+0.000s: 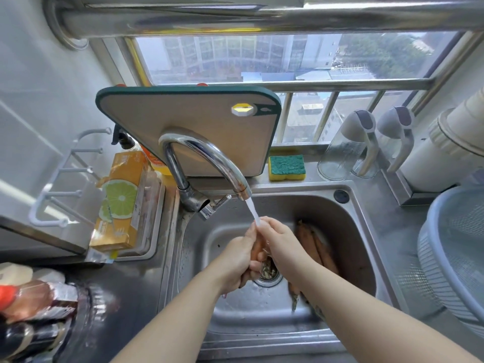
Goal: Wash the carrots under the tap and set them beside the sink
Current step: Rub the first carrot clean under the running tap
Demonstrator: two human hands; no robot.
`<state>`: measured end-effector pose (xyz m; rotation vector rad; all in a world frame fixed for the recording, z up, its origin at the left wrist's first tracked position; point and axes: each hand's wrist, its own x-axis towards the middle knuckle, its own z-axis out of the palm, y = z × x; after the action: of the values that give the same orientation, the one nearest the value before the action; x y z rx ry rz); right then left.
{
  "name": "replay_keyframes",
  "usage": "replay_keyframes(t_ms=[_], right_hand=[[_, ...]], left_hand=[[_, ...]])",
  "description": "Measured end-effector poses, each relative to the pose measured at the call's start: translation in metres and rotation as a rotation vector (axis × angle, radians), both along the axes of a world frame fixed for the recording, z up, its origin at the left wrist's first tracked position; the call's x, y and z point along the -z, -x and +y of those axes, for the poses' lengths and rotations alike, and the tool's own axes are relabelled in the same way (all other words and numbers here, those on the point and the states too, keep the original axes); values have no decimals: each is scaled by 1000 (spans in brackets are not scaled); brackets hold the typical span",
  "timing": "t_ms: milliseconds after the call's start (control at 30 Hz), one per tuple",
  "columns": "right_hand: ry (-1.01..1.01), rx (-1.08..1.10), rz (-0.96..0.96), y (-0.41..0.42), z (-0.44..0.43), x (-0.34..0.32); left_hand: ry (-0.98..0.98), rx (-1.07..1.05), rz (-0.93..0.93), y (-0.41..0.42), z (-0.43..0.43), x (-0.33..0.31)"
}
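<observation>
Under the tap (209,158), carrot (255,248) mostly hidden, left hand (235,258), right hand (280,239), fingers (250,267) curled round it

The carrot (255,248) in the white water stream (252,208) is orange. The other carrots (315,244) are a browner orange against the dull steel-grey sink (356,231). The tap (209,153) is bright chrome. The cutting board (199,119) is beige with a dark green rim. The sponge (286,167) is yellow with a green top. The box (120,195) is orange, printed with green lime slices. The colander (445,258) is pale blue-grey with a fine mesh pattern. The hook rack (60,179) is white.
</observation>
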<state>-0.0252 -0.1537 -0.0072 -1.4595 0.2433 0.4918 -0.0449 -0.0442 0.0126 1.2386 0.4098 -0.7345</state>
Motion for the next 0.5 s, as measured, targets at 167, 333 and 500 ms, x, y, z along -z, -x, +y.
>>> replay_keyframes(t_ms=[167,333,500], right_hand=[[5,98,76,-7,6,-2],[-70,-50,9,-7,-5,-13],[21,-221,-82,-4,-19,-8]], left_hand=[[-220,215,-220,14,-1,2],[-314,154,-324,7,0,6],[-285,49,-245,-1,2,3]])
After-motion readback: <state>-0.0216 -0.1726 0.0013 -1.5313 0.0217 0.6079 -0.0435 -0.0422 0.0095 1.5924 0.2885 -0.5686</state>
